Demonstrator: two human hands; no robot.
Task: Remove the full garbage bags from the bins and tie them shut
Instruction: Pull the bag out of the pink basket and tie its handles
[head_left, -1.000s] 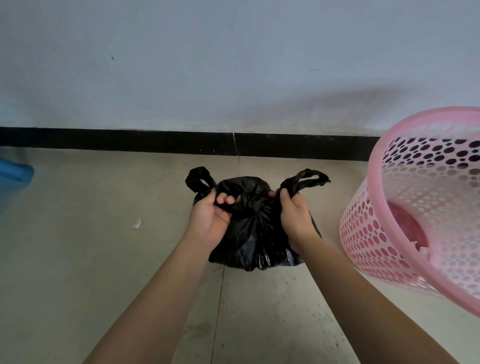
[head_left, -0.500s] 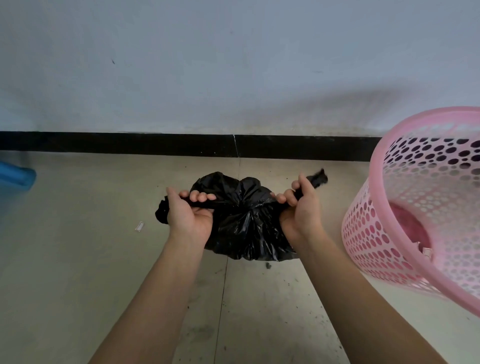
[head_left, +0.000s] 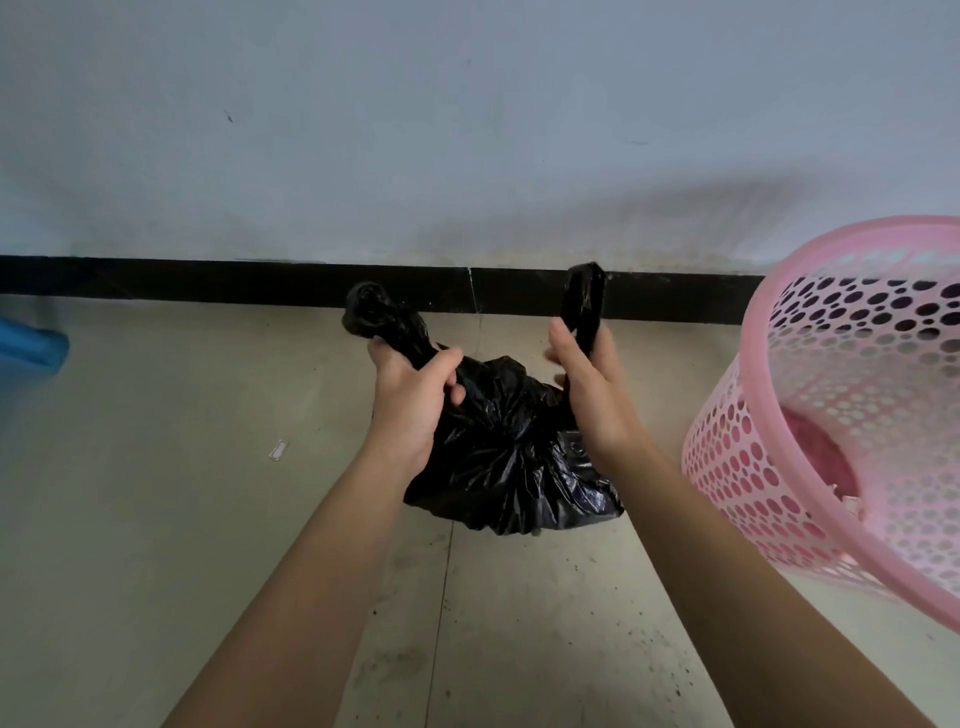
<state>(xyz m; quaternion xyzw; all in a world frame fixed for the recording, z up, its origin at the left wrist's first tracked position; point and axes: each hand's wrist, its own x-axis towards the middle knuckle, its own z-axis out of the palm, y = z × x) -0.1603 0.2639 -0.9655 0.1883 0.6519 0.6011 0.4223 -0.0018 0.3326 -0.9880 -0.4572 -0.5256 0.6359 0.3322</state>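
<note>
Now both hands grip the black garbage bag (head_left: 511, 457) on the floor (head_left: 156, 519): left hand (head_left: 410, 400) clenched on one handle, right hand (head_left: 589, 395) on the other, beside the pink bin (head_left: 852, 415)

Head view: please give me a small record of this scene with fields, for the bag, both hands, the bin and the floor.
bag: black garbage bag, out of the bin, resting on the floor
left hand: grips the bag's left handle
right hand: grips the bag's right handle, held upright
bin: pink perforated bin, right of the bag, something pink inside
floor: pale tiles, small paper scrap at left
knot: cannot tell
</note>
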